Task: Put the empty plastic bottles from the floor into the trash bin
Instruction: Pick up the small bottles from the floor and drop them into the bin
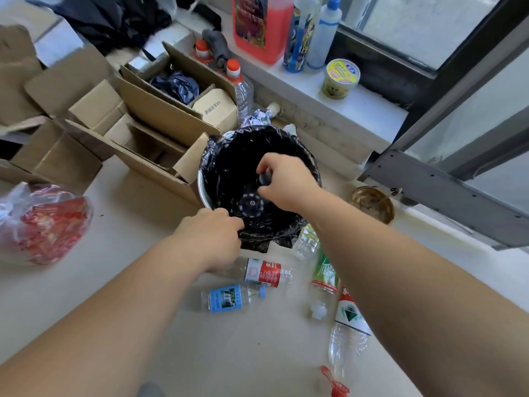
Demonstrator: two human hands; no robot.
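The trash bin [203,193], lined with a black bag, stands on the floor in the middle of the view. My right hand [282,181] is over its opening, shut on a clear bottle [251,204] by its dark cap; the bottle hangs inside the bin, base towards me. My left hand [213,233] pinches the black liner at the bin's near rim. On the floor near me lie a red-label bottle [263,272], a blue-label bottle [227,298], a green-label bottle [323,270] and a long red-and-white-label bottle [347,330].
Open cardboard boxes [148,130] crowd the left side of the bin. A red bag in clear plastic [43,222] lies at far left. A window ledge [357,107] with bottles and a cup runs behind. A brass-coloured dish [373,203] sits right of the bin.
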